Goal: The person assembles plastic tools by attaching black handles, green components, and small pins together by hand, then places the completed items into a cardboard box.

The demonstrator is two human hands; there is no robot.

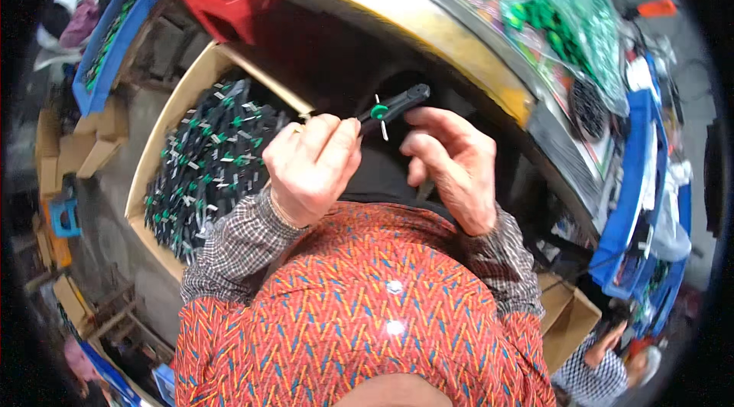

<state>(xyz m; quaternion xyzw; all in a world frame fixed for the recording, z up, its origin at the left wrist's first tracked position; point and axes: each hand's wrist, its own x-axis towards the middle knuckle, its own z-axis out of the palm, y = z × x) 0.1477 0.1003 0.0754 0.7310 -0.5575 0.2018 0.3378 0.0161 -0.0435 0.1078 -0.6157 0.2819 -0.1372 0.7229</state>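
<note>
My left hand (310, 166) is closed around one end of a slim black part (401, 103). The part slants up and to the right out of my fist, in front of my body. Midway along it sits a small green disc with a thin silver pin crossing it. My right hand (459, 166) hovers just below the part's free end, holding nothing, its fingers curved and apart. On my left, a large carton (162, 124) is heaped with many similar black parts (218, 155) bearing green discs and silver pins.
Ahead runs a workbench edge (413, 13), with a clear bag of green pieces (562, 32) on top. Beyond the carton stand a red bin (222, 2) and a blue tray (115, 44). Blue bins (631, 201) are at right; a person in checks (592, 369) is lower right.
</note>
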